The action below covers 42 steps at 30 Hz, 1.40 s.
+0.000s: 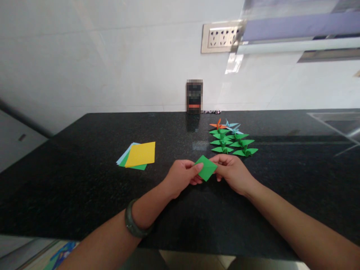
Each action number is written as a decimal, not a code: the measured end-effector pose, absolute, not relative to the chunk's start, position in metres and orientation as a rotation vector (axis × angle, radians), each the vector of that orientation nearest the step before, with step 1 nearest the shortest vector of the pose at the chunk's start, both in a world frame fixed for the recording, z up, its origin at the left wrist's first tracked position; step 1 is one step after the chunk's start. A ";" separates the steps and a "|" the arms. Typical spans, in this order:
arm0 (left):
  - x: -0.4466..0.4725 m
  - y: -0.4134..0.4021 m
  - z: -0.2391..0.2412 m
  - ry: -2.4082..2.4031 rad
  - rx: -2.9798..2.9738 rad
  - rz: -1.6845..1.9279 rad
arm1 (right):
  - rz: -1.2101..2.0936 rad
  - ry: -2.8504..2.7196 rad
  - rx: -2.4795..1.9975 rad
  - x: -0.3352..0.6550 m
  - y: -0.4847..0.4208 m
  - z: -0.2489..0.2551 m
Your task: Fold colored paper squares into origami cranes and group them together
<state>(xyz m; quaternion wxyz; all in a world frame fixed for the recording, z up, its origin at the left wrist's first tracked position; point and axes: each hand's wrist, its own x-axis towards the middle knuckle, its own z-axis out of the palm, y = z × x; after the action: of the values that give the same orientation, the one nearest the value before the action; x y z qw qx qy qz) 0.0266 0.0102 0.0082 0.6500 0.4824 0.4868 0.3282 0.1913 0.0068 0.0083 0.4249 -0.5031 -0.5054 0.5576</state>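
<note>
A dark bangle (135,225) circles the left wrist, nearest the camera. Above the polished black stone bench (84,187), the left hand (181,176) and the right hand (232,172) pinch opposite corners of a small green folded paper square (206,167), held between them just over the bench. Left of the hands lies a stack of yellow, green and pale blue paper sheets (139,154). Beyond the hands sit green, blue and orange folded paper cranes (232,139). A dark phone (194,96) leans upright against the white wall (112,56).

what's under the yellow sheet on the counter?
A green sheet and pale blue paper poke out beneath the yellow sheet; their count and middles are covered.
</note>
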 end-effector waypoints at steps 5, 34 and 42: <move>0.025 0.007 0.010 0.997 1.122 0.573 | 1.449 -1.218 -1.182 0.191 0.006 0.008; 0.029 0.004 0.012 1.219 1.313 1.013 | 1.202 -1.536 -1.264 0.187 0.000 0.016; 0.027 0.006 0.010 1.114 1.386 0.823 | 1.276 -1.424 -1.277 0.189 0.000 0.019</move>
<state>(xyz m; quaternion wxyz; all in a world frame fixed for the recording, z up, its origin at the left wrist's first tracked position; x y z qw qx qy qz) 0.0274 0.0063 0.0098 0.5574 0.5873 0.4720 0.3488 0.1887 0.0001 0.0186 0.4089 -0.5068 -0.5652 0.5064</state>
